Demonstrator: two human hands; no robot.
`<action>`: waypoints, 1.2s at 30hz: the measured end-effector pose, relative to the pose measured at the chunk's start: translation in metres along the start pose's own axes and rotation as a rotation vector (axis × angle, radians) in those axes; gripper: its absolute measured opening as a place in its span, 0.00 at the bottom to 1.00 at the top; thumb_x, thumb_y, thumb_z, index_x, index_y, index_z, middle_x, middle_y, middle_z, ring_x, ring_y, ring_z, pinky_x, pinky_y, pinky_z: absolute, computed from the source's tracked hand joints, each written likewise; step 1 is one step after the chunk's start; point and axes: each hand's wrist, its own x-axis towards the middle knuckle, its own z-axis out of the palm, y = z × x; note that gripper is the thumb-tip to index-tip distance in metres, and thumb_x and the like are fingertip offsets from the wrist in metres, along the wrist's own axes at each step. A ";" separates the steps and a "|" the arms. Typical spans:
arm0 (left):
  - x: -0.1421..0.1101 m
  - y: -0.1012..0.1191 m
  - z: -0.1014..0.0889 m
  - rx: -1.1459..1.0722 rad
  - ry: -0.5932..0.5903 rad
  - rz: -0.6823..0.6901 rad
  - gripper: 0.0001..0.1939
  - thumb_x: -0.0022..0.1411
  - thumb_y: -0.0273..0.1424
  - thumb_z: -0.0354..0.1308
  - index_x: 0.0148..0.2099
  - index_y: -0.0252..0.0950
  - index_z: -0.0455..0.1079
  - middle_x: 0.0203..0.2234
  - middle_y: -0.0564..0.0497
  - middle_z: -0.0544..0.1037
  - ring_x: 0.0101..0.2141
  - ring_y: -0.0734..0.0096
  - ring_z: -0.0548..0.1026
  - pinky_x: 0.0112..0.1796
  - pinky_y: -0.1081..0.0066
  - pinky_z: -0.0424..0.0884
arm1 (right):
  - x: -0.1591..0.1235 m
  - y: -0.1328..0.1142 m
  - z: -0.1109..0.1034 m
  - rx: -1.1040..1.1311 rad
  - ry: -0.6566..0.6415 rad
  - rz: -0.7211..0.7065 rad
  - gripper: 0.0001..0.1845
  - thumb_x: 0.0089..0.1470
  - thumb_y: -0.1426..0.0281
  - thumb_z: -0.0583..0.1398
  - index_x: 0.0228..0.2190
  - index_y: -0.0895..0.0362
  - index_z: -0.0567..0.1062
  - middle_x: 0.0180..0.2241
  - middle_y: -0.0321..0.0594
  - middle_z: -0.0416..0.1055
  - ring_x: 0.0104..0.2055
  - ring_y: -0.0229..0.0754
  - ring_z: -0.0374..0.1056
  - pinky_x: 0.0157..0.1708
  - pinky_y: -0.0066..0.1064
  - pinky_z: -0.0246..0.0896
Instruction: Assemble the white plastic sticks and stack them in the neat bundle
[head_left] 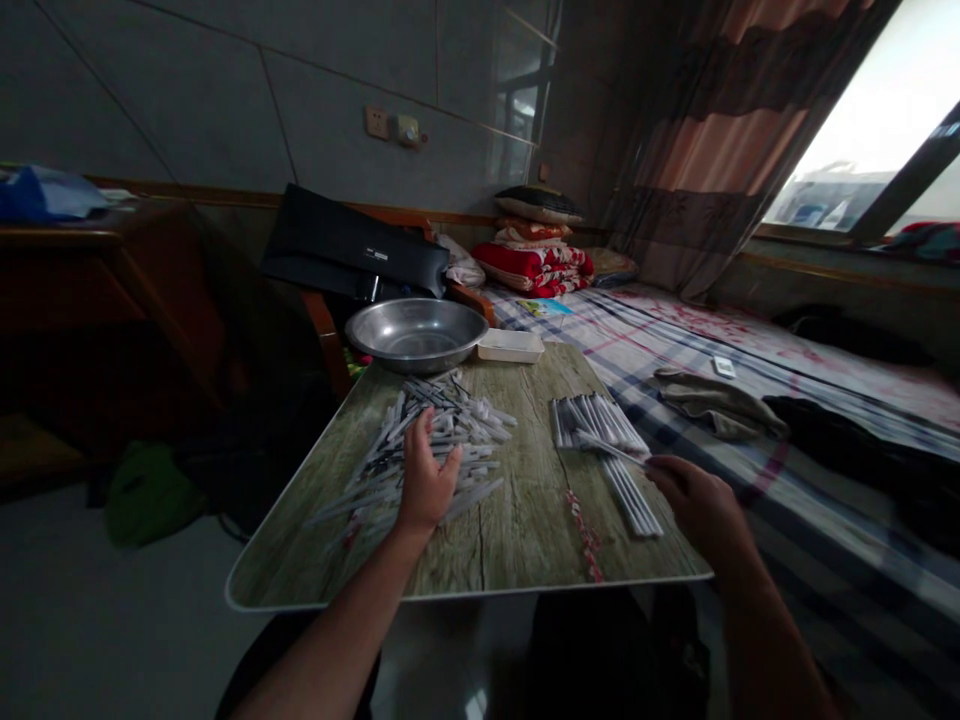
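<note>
A loose pile of thin whitish plastic sticks (472,425), some with dark parts, covers the left half of the wood-patterned table (525,520). Over that pile is my left hand (429,475), its thumb and fingers apart, with nothing seen in it. At the table's right side, my right hand (686,490) pinches the end of one whitish stick (611,447). That stick lies slantwise over a neat row of similar sticks (600,418). Below the row, several more lie side by side in a bundle (631,495). Their exact kind is too blurred to tell.
A wide steel basin (418,335) stands at the table's far left, beside a shallow white tray (511,346). Behind is a chair with a black case (352,245). A bed with a checked sheet (592,340) borders the right side. A cabinet (97,300) stands left.
</note>
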 end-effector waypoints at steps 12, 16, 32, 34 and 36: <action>-0.002 0.004 0.018 -0.103 -0.046 -0.101 0.31 0.58 0.30 0.57 0.63 0.39 0.55 0.52 0.41 0.69 0.52 0.58 0.69 0.52 0.54 0.66 | -0.035 0.072 0.033 -0.284 0.084 0.279 0.20 0.54 0.60 0.50 0.37 0.56 0.77 0.36 0.48 0.78 0.37 0.50 0.74 0.34 0.34 0.60; -0.001 0.006 0.016 -0.129 -0.031 -0.127 0.32 0.58 0.30 0.57 0.63 0.40 0.54 0.52 0.41 0.69 0.51 0.59 0.70 0.52 0.54 0.66 | -0.035 0.070 0.046 -0.221 0.056 0.196 0.17 0.53 0.61 0.51 0.34 0.56 0.76 0.36 0.45 0.77 0.37 0.47 0.73 0.36 0.33 0.61; 0.007 -0.001 0.000 -0.151 0.055 -0.166 0.31 0.58 0.29 0.58 0.62 0.40 0.55 0.52 0.41 0.69 0.51 0.60 0.70 0.52 0.56 0.66 | -0.039 0.054 0.069 -0.449 0.020 0.081 0.29 0.53 0.49 0.55 0.47 0.56 0.75 0.46 0.53 0.72 0.45 0.56 0.69 0.44 0.44 0.64; 0.009 -0.002 -0.002 -0.159 0.077 -0.174 0.31 0.58 0.29 0.58 0.62 0.40 0.56 0.52 0.42 0.69 0.50 0.61 0.70 0.52 0.56 0.66 | -0.041 0.053 0.069 -0.479 0.006 0.077 0.31 0.55 0.49 0.53 0.48 0.58 0.74 0.46 0.54 0.72 0.45 0.57 0.69 0.45 0.44 0.64; 0.011 -0.002 -0.003 -0.160 0.098 -0.186 0.30 0.58 0.29 0.58 0.62 0.40 0.56 0.51 0.42 0.70 0.50 0.61 0.71 0.52 0.56 0.66 | -0.042 0.054 0.069 -0.491 -0.001 0.066 0.30 0.56 0.49 0.52 0.48 0.58 0.73 0.45 0.53 0.72 0.45 0.56 0.69 0.45 0.44 0.63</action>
